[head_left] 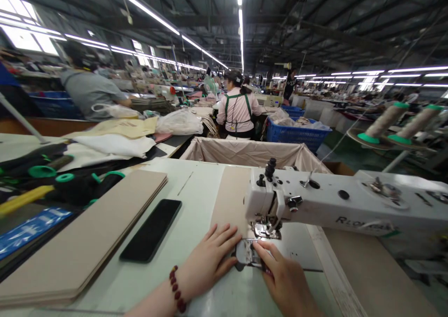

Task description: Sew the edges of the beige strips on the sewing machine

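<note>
- Left hand (206, 261): a wide grip, fingers spread against the edge of a glossy grey piece (247, 253); I cannot tell if it clamps. A red bead bracelet (176, 289) circles the wrist.
- Right hand (287, 279): a narrow grip, fingertips pinching the same piece.
- The piece lies between the hands on the bench (199, 200), just below the presser foot (266, 230) of a white sewing machine (336, 200).
- A beige strip (231, 200) runs away from it.
- Nearby on the bench: a black smartphone (150, 230) beside stacked beige panels (80, 242).
- Beyond the machine: a fabric-lined bin (245, 151), a blue crate (296, 135) and a co-worker in a pink shirt (238, 112).
</note>
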Demonstrator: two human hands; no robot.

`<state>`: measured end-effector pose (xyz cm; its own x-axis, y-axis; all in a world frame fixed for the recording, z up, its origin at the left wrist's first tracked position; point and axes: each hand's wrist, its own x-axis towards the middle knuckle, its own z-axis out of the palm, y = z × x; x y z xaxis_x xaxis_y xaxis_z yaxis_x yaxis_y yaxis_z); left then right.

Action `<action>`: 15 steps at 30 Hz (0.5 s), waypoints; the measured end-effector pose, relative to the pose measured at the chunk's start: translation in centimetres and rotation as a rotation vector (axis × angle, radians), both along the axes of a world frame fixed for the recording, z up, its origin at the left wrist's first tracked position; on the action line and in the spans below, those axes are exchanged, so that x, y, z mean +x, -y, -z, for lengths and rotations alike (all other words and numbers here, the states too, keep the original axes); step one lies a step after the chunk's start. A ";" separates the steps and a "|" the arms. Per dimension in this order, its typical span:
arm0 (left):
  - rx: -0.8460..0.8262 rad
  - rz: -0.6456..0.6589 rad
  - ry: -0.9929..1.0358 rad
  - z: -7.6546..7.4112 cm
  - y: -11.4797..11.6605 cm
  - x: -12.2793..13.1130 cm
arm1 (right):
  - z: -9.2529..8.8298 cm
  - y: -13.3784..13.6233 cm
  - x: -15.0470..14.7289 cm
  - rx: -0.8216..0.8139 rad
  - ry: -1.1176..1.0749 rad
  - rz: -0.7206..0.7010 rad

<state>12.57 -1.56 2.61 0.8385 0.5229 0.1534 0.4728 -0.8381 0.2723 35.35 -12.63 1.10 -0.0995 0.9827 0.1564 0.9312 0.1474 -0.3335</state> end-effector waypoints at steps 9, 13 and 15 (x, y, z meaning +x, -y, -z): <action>0.032 -0.053 -0.040 0.0 0.0 0.2 | 0.8 -0.3 0.8 -0.007 0.017 -0.072; 0.045 -0.058 -0.050 -0.1 0.1 0.2 | 1.2 -0.4 0.9 0.014 0.006 -0.088; 0.052 -0.058 -0.043 -0.1 0.1 0.2 | 1.3 -0.4 0.9 0.026 0.001 -0.087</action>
<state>12.80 -1.66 2.72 0.8132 0.5634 0.1458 0.5317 -0.8211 0.2074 36.23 -12.19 -0.22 -0.1845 0.9659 0.1814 0.9146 0.2363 -0.3280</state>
